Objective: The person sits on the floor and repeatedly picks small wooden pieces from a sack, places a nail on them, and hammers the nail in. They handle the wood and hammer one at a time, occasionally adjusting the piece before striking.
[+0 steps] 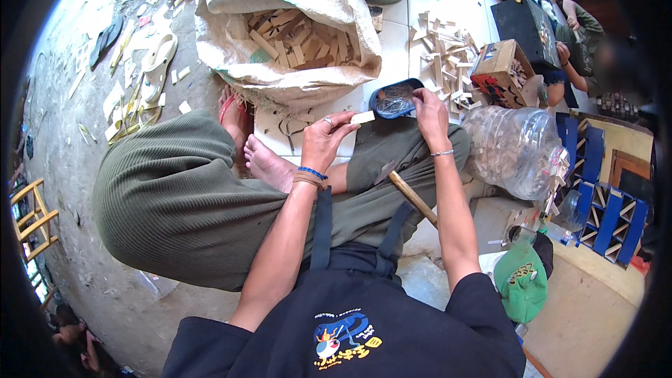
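The left hand (323,141) has its grip closed on a small pale wooden block (362,117), pinched at one end between thumb and forefinger, the rest of the block standing free toward the right hand. The block sits above the person's folded knee, just short of the blue tray (394,99). Judged from its look, it is light, stiff and dry, unlikely to slip; a pinch across the flat faces near one end should hold it, leaving the far end clear.

The right hand (428,113) has its fingertips bent down into the blue tray; whether the grip has closed on anything there cannot be told. The tray holds a dark tangle of small metal pieces, probably nails, too fine to make out singly.

Below the right wrist a wooden handle (413,197) lies across the lap, its head hidden.

Beyond the left grip an open woven sack (231,35) is filled with short wooden offcuts. Beyond the right grip, loose wooden pieces (442,52) lie heaped on the tiled floor, beside a cardboard box (498,61) of small parts. Right of the right forearm a clear plastic jug (514,147) lies on its side, contents unclear.
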Demonstrator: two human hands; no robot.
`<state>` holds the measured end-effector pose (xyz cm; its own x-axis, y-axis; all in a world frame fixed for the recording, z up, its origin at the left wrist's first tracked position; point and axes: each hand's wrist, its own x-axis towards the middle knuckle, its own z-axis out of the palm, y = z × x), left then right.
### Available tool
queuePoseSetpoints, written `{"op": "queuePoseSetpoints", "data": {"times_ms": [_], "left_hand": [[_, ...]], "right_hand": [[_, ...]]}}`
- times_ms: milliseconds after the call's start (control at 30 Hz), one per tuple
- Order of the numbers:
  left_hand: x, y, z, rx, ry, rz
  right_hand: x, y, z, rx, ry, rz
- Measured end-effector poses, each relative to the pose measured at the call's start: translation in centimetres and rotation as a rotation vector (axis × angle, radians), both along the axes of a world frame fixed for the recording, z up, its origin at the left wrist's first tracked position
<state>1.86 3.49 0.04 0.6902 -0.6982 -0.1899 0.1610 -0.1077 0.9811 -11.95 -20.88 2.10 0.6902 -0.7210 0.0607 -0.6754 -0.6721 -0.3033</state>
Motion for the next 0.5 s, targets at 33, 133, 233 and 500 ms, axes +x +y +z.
{"op": "queuePoseSetpoints", "data": {"times_ms": [33,133,233,500], "left_hand": [[0.0,0.0,0.0,0.000,0.000,0.001],[-0.1,-0.1,-0.2,-0.017,0.012,0.003],[-0.1,-0.1,-0.5,-0.060,0.015,0.001],[-0.4,-0.1,-1.4,-0.105,0.047,0.013]], "right_hand": [[-0.4,-0.9,-0.6,-0.075,0.062,0.090],[-0.9,-2.8,-2.1,-0.193,0.286,0.251],[-0.6,-4.1,-2.9,-0.148,0.390,0.353],[0.7,-5.0,-3.4,-0.253,0.506,0.563]]}}
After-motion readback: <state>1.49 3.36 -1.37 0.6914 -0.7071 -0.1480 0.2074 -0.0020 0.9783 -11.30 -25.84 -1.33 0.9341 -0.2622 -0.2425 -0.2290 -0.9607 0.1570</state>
